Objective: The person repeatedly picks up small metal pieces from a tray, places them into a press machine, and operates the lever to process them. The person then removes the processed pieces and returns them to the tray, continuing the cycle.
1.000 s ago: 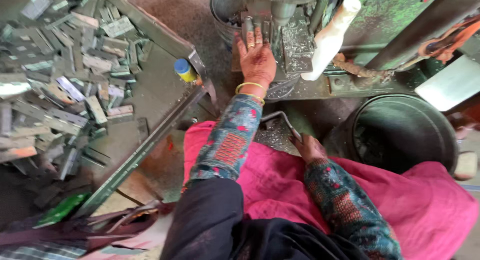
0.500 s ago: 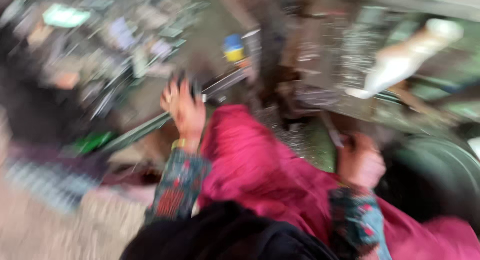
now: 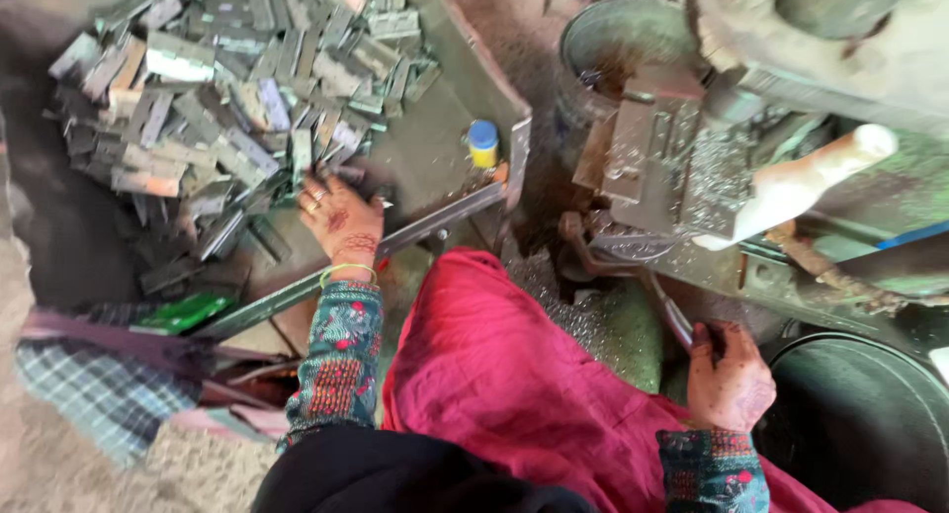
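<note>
My left hand (image 3: pixel 339 214) reaches into a shallow metal tray (image 3: pixel 450 152), with its fingers on the edge of a heap of several flat grey metal pieces (image 3: pixel 227 88). Whether a piece is between the fingers I cannot tell. My right hand (image 3: pixel 730 380) is closed around the end of a thin metal lever (image 3: pixel 664 310) that runs up to a grimy metal press (image 3: pixel 672 167). A pink cloth (image 3: pixel 514 375) covers my lap between the two arms.
A small yellow bottle with a blue cap (image 3: pixel 482 143) stands in the tray's corner. A white handle (image 3: pixel 801 182) sticks out of the press. Two dark metal tubs sit nearby, one behind the press (image 3: pixel 603 39) and one at lower right (image 3: pixel 870 424). Metal shavings lie under the press.
My left hand has left the press and swung left to the heap of metal pieces in the tray. My right hand stays low by the lever. The view has turned left.
</note>
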